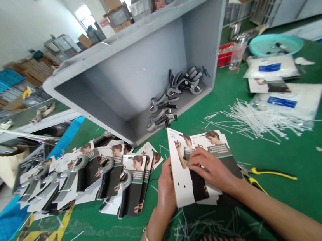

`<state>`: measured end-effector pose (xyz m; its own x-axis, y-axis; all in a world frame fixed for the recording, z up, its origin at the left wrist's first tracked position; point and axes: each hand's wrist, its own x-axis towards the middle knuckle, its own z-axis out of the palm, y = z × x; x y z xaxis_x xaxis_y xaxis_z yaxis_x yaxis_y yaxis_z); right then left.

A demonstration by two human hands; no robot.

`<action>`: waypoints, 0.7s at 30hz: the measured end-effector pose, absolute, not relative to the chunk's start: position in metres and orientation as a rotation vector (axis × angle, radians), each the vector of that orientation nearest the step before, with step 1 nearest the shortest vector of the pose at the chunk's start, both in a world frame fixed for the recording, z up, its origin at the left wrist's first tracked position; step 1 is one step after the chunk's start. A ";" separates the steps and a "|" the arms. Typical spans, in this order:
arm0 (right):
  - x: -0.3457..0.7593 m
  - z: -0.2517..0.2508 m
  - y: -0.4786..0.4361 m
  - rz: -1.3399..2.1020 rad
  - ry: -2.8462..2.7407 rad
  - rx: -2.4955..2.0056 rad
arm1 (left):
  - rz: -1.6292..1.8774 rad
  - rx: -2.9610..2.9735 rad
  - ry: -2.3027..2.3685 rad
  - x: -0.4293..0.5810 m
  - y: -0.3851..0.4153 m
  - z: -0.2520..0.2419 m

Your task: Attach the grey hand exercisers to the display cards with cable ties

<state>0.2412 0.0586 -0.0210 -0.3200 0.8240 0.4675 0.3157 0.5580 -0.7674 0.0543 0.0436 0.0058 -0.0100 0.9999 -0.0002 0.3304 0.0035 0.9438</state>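
Observation:
A printed packaging card [184,190] stands tilted up in front of me, with two small holes low on its left side. My left hand [165,184] grips its left edge, thumb side toward me. Against the card's face my right hand [209,169] is closed, fingers pressed together; whatever they pinch is hidden. More printed cards [218,144] lie behind and right of the held one. To the left, several cards with grey-and-black hand grippers [124,183] on them overlap in a row. Yellow-handled pliers [268,170] rest just right of my right forearm.
A grey bin [143,72] lies on its side on the green table [119,235], with loose hand grippers [180,85] inside. White cable ties [266,119] are heaped at right near plastic bags [272,67], a turquoise tray [275,46] and a glass [237,52]. Another person stands behind the bin.

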 end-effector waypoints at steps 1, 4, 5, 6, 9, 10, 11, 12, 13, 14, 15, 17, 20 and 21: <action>0.241 -0.021 0.058 0.699 -1.878 -0.925 | 1.034 1.452 1.441 0.052 0.044 0.009; 0.242 -0.021 0.059 0.687 -1.848 -0.960 | 1.081 1.308 1.416 0.041 0.040 0.018; 0.242 -0.021 0.060 0.682 -1.841 -0.987 | 1.075 1.243 1.404 0.037 0.037 0.019; 0.242 -0.021 0.062 0.675 -1.835 -1.014 | 1.028 1.199 1.379 0.034 0.035 0.020; 0.242 -0.018 0.062 0.669 -1.839 -1.060 | 0.830 1.114 1.313 0.029 0.028 0.015; 0.243 -0.016 0.061 0.670 -1.828 -1.069 | 0.788 1.087 1.313 0.027 0.026 0.012; 0.245 -0.015 0.058 0.672 -1.808 -1.079 | 0.772 1.061 1.320 0.026 0.026 0.009; 0.250 -0.013 0.054 0.672 -1.785 -1.089 | 0.775 1.041 1.333 0.024 0.026 0.006; 0.257 -0.013 0.050 0.662 -1.766 -1.101 | 0.800 1.027 1.352 0.022 0.027 0.005; 0.267 -0.013 0.047 0.634 -1.750 -1.126 | 0.837 1.017 1.368 0.020 0.028 0.004; 0.280 -0.014 0.045 0.587 -1.745 -1.179 | 0.866 1.014 1.373 0.019 0.029 0.003; 0.312 -0.019 0.050 0.418 -1.755 -1.413 | 0.877 1.036 1.353 0.019 0.034 0.002; 0.356 -0.032 0.081 0.180 -1.829 -1.929 | 0.833 1.113 1.280 0.033 0.044 -0.005; 0.366 -0.036 0.095 0.166 -1.856 -1.972 | 0.818 1.141 1.258 0.040 0.047 -0.009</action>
